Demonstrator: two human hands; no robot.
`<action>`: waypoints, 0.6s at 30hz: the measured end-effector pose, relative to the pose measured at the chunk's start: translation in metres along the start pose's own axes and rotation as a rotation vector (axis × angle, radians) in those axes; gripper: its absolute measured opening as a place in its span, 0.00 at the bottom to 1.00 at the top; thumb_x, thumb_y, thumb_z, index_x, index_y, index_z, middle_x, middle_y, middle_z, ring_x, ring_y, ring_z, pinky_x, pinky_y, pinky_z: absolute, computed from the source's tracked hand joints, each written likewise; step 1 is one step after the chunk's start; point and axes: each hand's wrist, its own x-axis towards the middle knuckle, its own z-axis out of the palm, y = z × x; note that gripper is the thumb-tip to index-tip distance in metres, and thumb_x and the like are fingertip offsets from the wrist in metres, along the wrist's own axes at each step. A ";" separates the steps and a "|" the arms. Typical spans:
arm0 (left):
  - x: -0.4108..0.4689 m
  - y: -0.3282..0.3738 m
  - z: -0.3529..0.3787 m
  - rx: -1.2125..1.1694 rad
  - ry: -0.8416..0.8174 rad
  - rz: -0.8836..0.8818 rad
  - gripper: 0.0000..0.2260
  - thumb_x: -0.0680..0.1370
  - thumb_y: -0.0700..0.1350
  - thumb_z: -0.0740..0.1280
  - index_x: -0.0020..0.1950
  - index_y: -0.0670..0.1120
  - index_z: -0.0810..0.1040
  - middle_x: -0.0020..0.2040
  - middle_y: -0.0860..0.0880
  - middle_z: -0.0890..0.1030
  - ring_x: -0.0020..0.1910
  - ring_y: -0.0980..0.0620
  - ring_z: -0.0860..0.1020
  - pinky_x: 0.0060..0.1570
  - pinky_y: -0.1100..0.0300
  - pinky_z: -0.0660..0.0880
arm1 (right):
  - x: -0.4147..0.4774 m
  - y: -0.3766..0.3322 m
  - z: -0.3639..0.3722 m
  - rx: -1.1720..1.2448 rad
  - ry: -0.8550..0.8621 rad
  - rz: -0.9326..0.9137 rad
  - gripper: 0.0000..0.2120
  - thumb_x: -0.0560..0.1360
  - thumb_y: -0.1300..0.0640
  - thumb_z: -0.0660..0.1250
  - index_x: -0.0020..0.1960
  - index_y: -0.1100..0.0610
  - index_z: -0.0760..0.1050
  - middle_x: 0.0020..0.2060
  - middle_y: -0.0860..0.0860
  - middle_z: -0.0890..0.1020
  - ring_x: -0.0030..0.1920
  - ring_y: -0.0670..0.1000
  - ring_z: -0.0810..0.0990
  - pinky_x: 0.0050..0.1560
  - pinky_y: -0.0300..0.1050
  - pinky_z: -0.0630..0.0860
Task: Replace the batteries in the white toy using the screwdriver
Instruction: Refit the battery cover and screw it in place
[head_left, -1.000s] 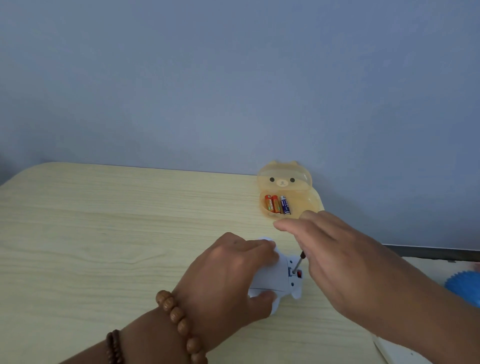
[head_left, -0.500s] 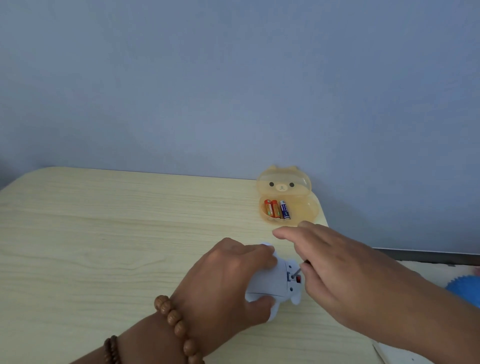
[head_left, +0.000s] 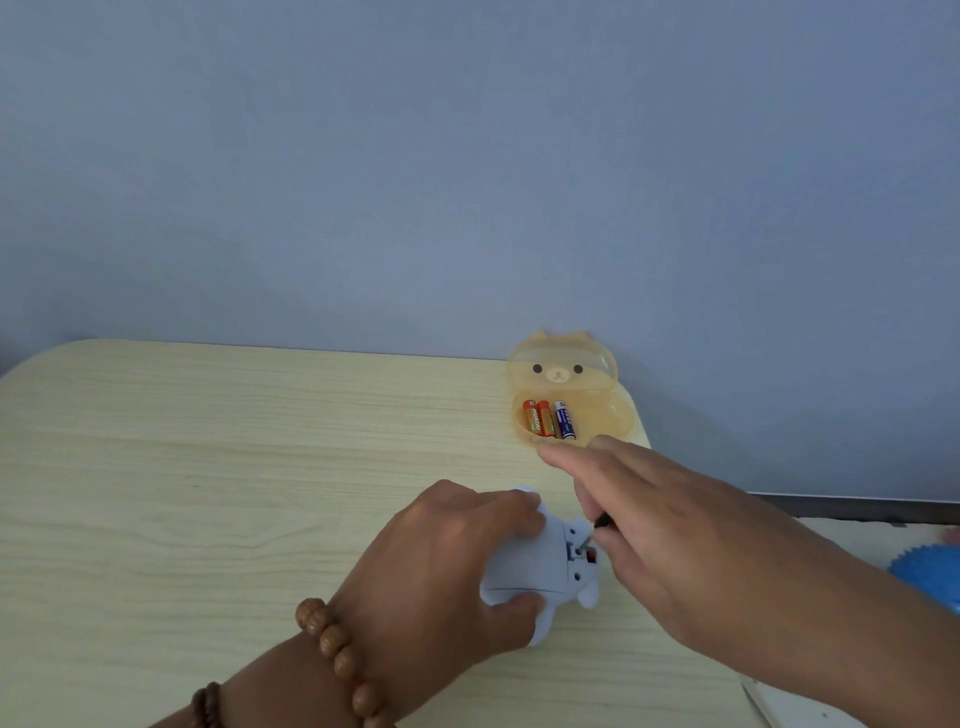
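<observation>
The white toy lies on its side on the wooden table, its underside with the battery cover facing right. My left hand grips the toy from the left, thumb under it. My right hand holds a small screwdriver, mostly hidden in the fingers; its thin tip rests at the cover's screw. My right index finger sticks out straight. Three batteries, two orange and one blue, lie in an open orange bear-shaped case behind my right hand.
The table's right edge runs just right of the case. A blue spiky ball sits lower down at the far right. A white object shows at the bottom right corner. A plain wall stands behind the table.
My right hand has shifted a little around the screwdriver, whose tip stays at the toy's screw. My left hand keeps its hold on the toy. The camera view has tilted slightly.
</observation>
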 end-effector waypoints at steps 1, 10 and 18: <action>0.000 0.000 0.000 -0.005 0.000 -0.002 0.22 0.67 0.58 0.68 0.60 0.58 0.72 0.58 0.63 0.78 0.52 0.59 0.75 0.46 0.59 0.77 | 0.000 -0.002 0.001 -0.012 0.007 0.012 0.31 0.82 0.50 0.57 0.75 0.37 0.40 0.53 0.30 0.53 0.49 0.30 0.61 0.42 0.32 0.63; 0.001 -0.001 0.000 -0.007 -0.020 -0.010 0.23 0.67 0.59 0.68 0.61 0.59 0.72 0.60 0.65 0.77 0.54 0.60 0.74 0.50 0.63 0.74 | 0.003 0.002 0.011 -0.026 0.125 0.024 0.16 0.82 0.49 0.55 0.69 0.40 0.62 0.50 0.33 0.72 0.50 0.39 0.73 0.43 0.39 0.74; 0.003 0.001 -0.001 -0.010 -0.028 0.003 0.22 0.67 0.59 0.67 0.60 0.58 0.73 0.59 0.65 0.77 0.54 0.59 0.74 0.49 0.60 0.75 | 0.003 -0.007 -0.005 -0.013 0.050 0.049 0.29 0.82 0.45 0.54 0.77 0.37 0.41 0.55 0.34 0.64 0.47 0.35 0.66 0.47 0.38 0.69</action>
